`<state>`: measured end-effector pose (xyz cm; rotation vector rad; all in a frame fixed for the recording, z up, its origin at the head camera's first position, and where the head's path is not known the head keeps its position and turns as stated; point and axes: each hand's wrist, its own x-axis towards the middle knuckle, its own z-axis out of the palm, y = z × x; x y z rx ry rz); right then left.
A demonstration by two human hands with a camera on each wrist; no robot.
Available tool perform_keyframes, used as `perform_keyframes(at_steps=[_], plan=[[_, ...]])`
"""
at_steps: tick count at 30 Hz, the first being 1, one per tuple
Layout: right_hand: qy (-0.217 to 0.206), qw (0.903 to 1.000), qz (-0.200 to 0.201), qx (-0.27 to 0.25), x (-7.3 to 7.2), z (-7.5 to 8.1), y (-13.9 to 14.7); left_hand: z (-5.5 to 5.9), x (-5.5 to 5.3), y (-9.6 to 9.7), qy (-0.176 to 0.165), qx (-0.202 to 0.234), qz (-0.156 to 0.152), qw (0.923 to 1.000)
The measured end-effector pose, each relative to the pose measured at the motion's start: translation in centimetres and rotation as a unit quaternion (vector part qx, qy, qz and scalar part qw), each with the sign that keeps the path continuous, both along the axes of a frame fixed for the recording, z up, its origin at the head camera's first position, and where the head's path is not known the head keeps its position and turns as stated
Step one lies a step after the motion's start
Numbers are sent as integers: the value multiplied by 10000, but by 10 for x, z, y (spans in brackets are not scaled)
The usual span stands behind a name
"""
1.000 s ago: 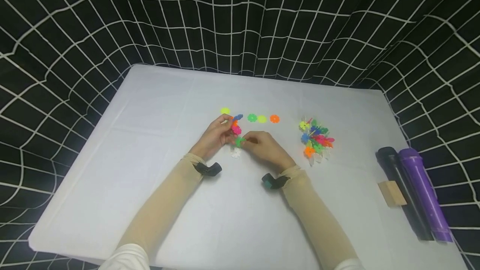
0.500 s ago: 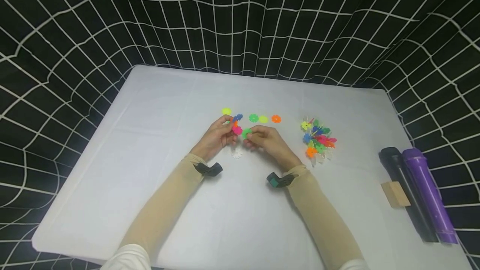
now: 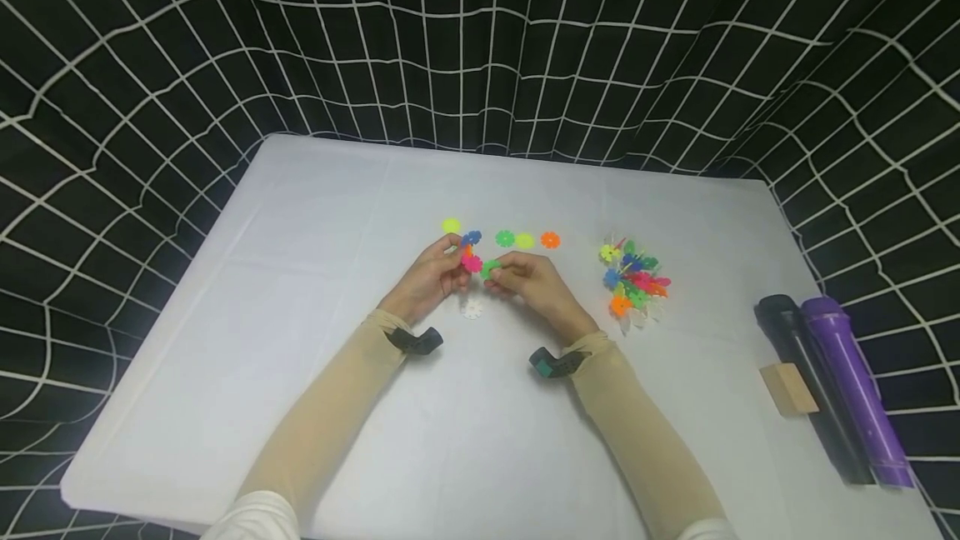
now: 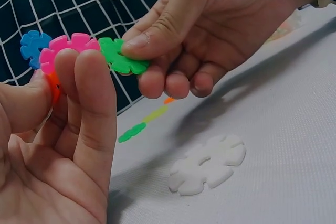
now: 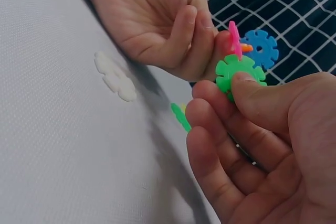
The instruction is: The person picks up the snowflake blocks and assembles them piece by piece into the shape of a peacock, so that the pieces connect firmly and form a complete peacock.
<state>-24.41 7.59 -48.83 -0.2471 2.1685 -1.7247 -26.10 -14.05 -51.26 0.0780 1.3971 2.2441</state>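
Note:
My left hand [image 3: 429,280] pinches a small joined cluster of notched plastic snowflake discs: a blue disc [image 4: 31,50], an orange disc [image 4: 54,86] mostly behind the fingers, and a pink disc [image 4: 63,44]. Between thumb and fingers, my right hand [image 3: 538,283] holds a green disc [image 4: 113,56]. Its edge meets the pink disc's edge, with the two discs standing at an angle to each other in the right wrist view. Below the hands, a white disc [image 4: 223,163] lies flat on the table.
Beyond the hands lie a yellow disc [image 3: 451,225], a green one [image 3: 505,237], a yellow-green one [image 3: 525,241] and an orange one [image 3: 551,239]. A mixed pile [image 3: 636,280] sits to the right. Further right are a wooden block [image 3: 789,390], a black tube [image 3: 817,398] and a purple tube [image 3: 858,394].
My right hand has lifted the green disc up and slightly right from beside the white disc to the pink disc's edge. The left hand stays nearly in place with its cluster.

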Motion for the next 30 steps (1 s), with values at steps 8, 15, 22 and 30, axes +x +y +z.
perform_keyframes(at_steps=[8, 15, 22, 30], plan=[[109, 9998, -149, 67, 2, 0, -3, 0, 0, 1, 102, -118, 21, 9999], [247, 9989, -299, 257, 4, 4, -5, -3, -1, 2, 167, -182, 111, 9996], [344, 9979, -424, 363, 6, 9, -5, -5, -2, 5, 355, -368, 232, 9984], [409, 9970, -473, 456, 5, 8, -4, -4, 0, 7, 505, -465, 307, 9972]])
